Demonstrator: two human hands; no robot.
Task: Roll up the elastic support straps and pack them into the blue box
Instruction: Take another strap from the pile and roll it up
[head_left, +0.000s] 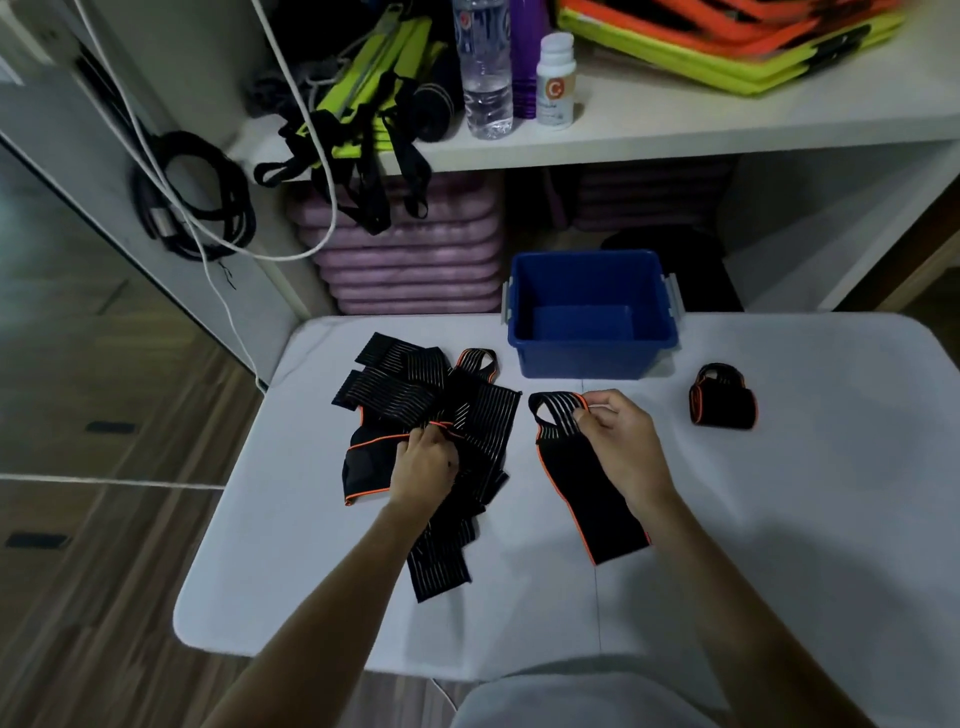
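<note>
- A white tabletop (779, 519) with rounded corners fills the middle of the view; its near right half, toward 4 o'clock, lies bare, and its left edge drops to a wood floor (104, 571).
- One blue box (592, 358) stands at the far edge, toward 12 o'clock, open-topped, with its bare blue floor showing inside and a grey latch on each side.
- One rolled strap (723, 397) sits alone at 2 o'clock, right of the box and well apart from it: a black bundle with orange edging.
- One flat strap (587, 478) lies at the centre, black with an orange border and a ribbed loop at its far end; its near end points to 5 o'clock.
- The right hand (621, 447) pinches that strap at the ribbed loop end, fingers curled around it.
- A tangled pile of straps (415, 405) lies at 9 o'clock, black with thin pale stripes and orange trim; the count in it cannot be told.
- The left hand (426, 462) rests on the pile, fingertips gripping an orange-edged fold.
- A white shelf (675, 124) beyond the box carries one clear water bottle (485, 67) and one white pill bottle (555, 78).
</note>
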